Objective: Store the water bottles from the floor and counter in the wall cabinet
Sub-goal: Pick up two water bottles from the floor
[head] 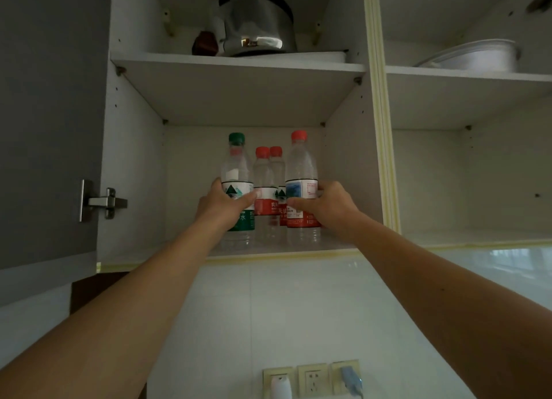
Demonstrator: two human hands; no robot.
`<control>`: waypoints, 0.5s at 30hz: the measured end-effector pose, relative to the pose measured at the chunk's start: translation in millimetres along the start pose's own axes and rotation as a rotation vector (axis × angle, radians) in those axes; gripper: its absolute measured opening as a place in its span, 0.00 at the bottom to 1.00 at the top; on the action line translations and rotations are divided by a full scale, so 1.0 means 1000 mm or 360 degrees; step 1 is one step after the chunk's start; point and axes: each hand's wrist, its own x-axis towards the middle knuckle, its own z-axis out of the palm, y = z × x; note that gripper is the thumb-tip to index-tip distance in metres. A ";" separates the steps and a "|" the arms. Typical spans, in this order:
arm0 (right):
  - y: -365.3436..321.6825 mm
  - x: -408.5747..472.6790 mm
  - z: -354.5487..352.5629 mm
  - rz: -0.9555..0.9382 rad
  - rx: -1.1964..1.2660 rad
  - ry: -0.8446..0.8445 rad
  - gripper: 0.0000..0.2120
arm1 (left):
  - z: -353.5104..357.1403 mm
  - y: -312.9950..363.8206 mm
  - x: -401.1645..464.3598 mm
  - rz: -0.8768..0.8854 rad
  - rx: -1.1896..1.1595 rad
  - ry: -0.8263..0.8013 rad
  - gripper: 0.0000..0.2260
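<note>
Green-capped bottle [238,186], gripped by the left hand [222,204], and red-capped bottle [302,186], gripped by the right hand [325,206], stand upright on the wall cabinet's lower shelf [337,245], two smaller bottles [268,186] between; kettle [257,22] at twelve o'clock, tiled wall [283,309] and sockets [312,379] at six.

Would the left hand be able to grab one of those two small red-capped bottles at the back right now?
Probably not directly. The left hand already grips the green-capped bottle, and that and the tall red-capped bottle stand in front of the two small red-capped bottles, leaving only a narrow gap.
</note>
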 end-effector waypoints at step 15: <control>0.014 0.028 0.024 -0.0010 -0.0076 0.0091 0.25 | 0.012 -0.013 0.024 -0.0038 0.0045 -0.0057 0.28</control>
